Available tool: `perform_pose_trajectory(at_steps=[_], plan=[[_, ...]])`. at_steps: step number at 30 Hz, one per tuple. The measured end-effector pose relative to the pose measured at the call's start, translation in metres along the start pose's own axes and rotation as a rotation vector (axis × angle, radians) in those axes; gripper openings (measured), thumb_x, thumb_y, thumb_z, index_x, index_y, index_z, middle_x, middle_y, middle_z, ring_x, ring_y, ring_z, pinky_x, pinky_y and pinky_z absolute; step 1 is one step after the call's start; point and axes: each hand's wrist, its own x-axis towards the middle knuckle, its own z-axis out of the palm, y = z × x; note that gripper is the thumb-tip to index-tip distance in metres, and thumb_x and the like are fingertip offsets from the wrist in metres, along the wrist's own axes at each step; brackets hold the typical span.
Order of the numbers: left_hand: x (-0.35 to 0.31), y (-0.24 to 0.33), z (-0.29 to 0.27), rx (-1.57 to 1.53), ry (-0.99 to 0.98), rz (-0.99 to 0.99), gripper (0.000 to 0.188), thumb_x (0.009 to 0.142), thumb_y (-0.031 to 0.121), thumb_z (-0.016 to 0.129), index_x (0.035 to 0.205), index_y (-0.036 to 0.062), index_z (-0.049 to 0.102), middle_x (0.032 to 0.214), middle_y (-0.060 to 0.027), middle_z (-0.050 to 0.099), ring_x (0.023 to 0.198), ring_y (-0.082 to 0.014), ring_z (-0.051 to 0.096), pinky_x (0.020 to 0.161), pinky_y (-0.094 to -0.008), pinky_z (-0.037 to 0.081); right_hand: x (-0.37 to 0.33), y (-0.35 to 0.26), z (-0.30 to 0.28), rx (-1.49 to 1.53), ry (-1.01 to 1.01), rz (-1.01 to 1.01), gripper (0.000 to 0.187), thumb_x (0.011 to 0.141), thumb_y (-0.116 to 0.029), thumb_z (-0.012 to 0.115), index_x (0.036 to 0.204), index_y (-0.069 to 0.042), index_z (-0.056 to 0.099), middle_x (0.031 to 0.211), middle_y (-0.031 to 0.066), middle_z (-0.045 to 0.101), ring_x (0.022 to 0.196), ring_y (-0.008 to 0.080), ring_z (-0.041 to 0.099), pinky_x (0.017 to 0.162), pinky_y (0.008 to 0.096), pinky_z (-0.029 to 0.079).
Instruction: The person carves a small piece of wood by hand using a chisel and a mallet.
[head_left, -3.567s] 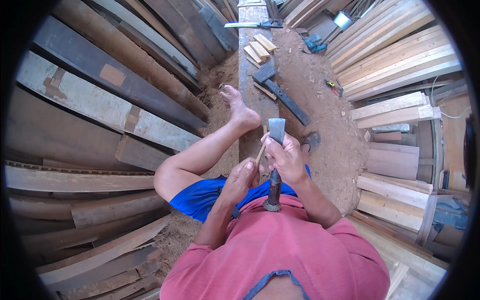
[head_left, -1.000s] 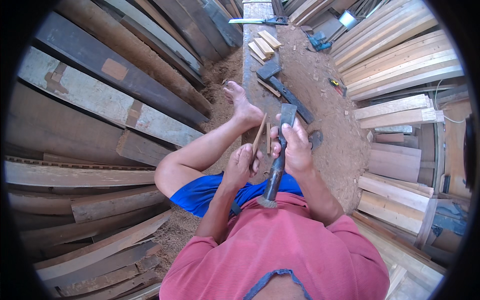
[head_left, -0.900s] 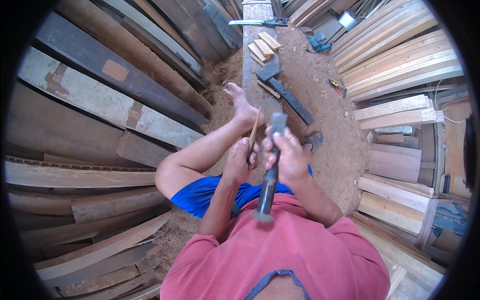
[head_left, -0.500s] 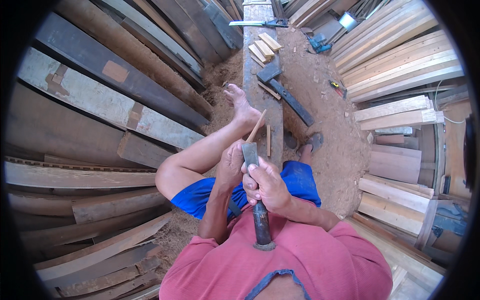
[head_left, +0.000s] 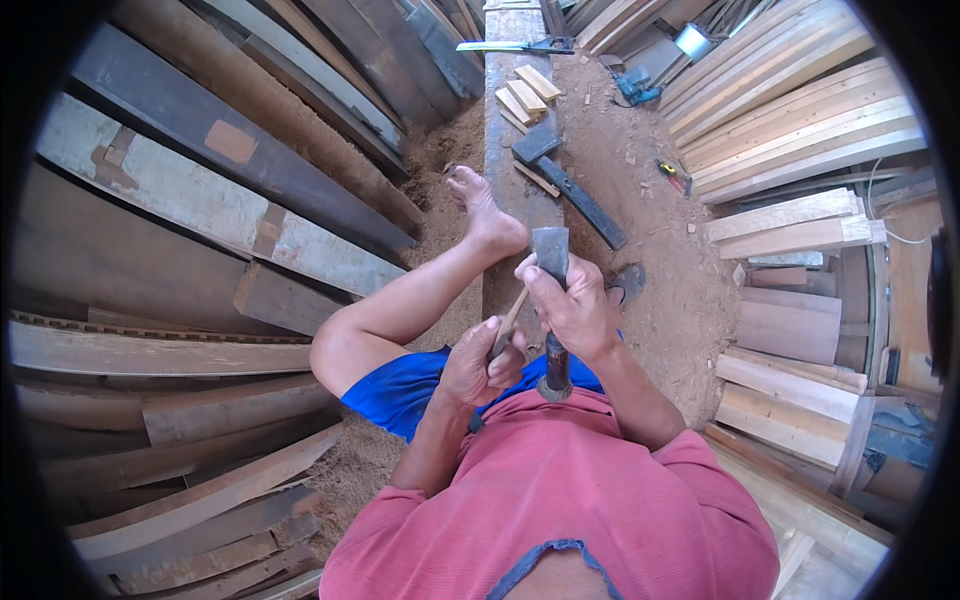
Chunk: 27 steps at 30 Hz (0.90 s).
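Note:
My right hand (head_left: 580, 308) is closed around a wide-bladed chisel (head_left: 551, 250). The chisel's blade points away from me, and its dark handle (head_left: 557, 365) points back toward my shirt. Closed in my left hand (head_left: 482, 364) is a thin wooden stick (head_left: 510, 322), slanting up to the right. Its upper end comes close to my right hand; whether the two touch, I cannot tell. Farther along the plank bench (head_left: 507, 200), beyond my bare foot, lies a dark mallet (head_left: 575, 195), its handle reaching over the bench's right edge.
Small wood blocks (head_left: 527, 95) and a handsaw (head_left: 515, 46) lie farther up the bench. Boards lean along the left (head_left: 180, 190), and stacked timber (head_left: 800, 130) lines the right. A blue power tool (head_left: 635, 87) and a red-and-yellow tool (head_left: 672, 176) sit on the dusty ground.
My right hand has moved forward and right with the chisel, taking the handle's end off my chest. My left hand has drawn back toward me with the stick, apart from the blade.

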Motion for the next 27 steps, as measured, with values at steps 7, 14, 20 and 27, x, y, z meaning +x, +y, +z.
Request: perform_pose_trajectory(at_steps=[7,14,20,27], plan=[[0.016,0.002,0.0,0.396,0.055,0.19,0.039,0.104,0.041,0.038,0.095,0.0063,0.053,0.057,0.0023,0.039,0.047,-0.0076,0.034,0.045,-0.0235,0.028,0.006,0.013,-0.01,0.146,-0.015,0.126,0.024,0.1,-0.026,0.049,0.111,-0.006,0.054,0.069,-0.0005,0.053,0.051,0.0051,0.047,0.047,0.0222,0.044],[0.05,0.013,-0.009,0.429,0.148,0.336,0.034,0.104,0.037,0.037,0.093,0.0083,0.052,0.061,0.0016,0.04,0.051,-0.0064,0.036,0.048,-0.0228,0.031,-0.008,0.015,0.01,0.755,0.074,0.246,0.02,0.101,-0.022,0.044,0.112,-0.005,0.048,0.081,0.0053,0.059,0.054,0.0103,0.053,0.049,0.0283,0.05],[0.053,0.031,-0.025,0.712,0.267,0.431,0.033,0.104,0.03,0.037,0.092,0.0062,0.056,0.075,0.0026,0.052,0.068,-0.0056,0.045,0.063,-0.0227,0.04,-0.034,0.009,0.048,0.768,-0.198,0.483,0.019,0.102,-0.024,0.042,0.106,-0.006,0.047,0.072,0.0006,0.049,0.048,0.007,0.043,0.046,0.0249,0.044],[0.023,0.03,0.006,1.044,0.287,0.641,0.032,0.105,0.026,0.039,0.095,0.0021,0.059,0.074,-0.0013,0.054,0.068,-0.0096,0.048,0.064,-0.0274,0.043,-0.045,-0.007,0.047,0.662,-0.22,0.426,0.021,0.102,-0.027,0.04,0.105,-0.007,0.046,0.07,-0.0005,0.044,0.046,0.0061,0.039,0.045,0.0242,0.041]])
